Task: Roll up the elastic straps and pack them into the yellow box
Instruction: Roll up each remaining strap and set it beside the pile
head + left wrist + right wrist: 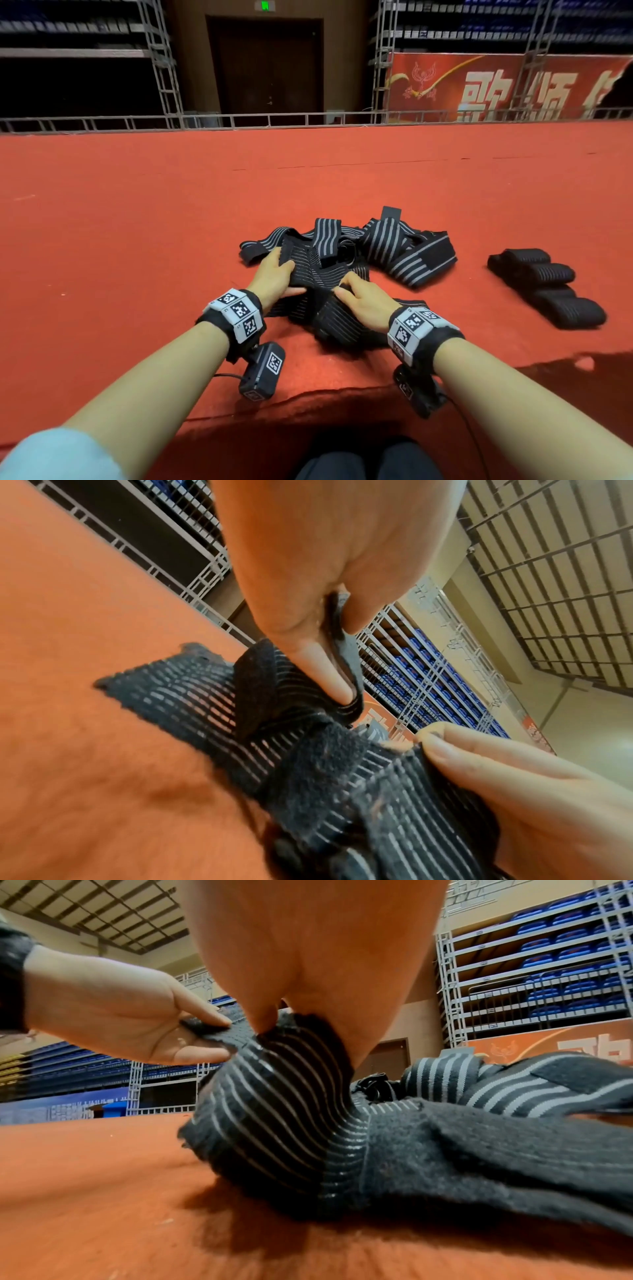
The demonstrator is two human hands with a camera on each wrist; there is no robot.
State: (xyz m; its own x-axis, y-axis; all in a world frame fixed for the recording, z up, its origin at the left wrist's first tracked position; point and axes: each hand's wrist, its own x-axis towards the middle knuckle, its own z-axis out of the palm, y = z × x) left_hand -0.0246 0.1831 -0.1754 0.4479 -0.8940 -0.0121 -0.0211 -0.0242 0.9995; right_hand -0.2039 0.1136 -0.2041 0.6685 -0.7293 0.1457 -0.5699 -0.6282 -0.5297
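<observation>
A tangle of black elastic straps with grey stripes [394,250] lies on the red carpet in front of me. My left hand [274,274] pinches the end of one thin-striped strap [315,274] between thumb and fingers; the left wrist view shows that strap [301,750] folded around the thumb of the left hand [318,631]. My right hand [363,298] grips the same strap just to the right, beside its fuzzy fastening patch [462,1150]. Several rolled-up straps [548,291] lie in a row at the right. No yellow box is in view.
The red carpet [137,222] runs far ahead to a metal railing [274,120] and drops off at a front edge [308,397] near my knees. Cables hang from the wrist cameras.
</observation>
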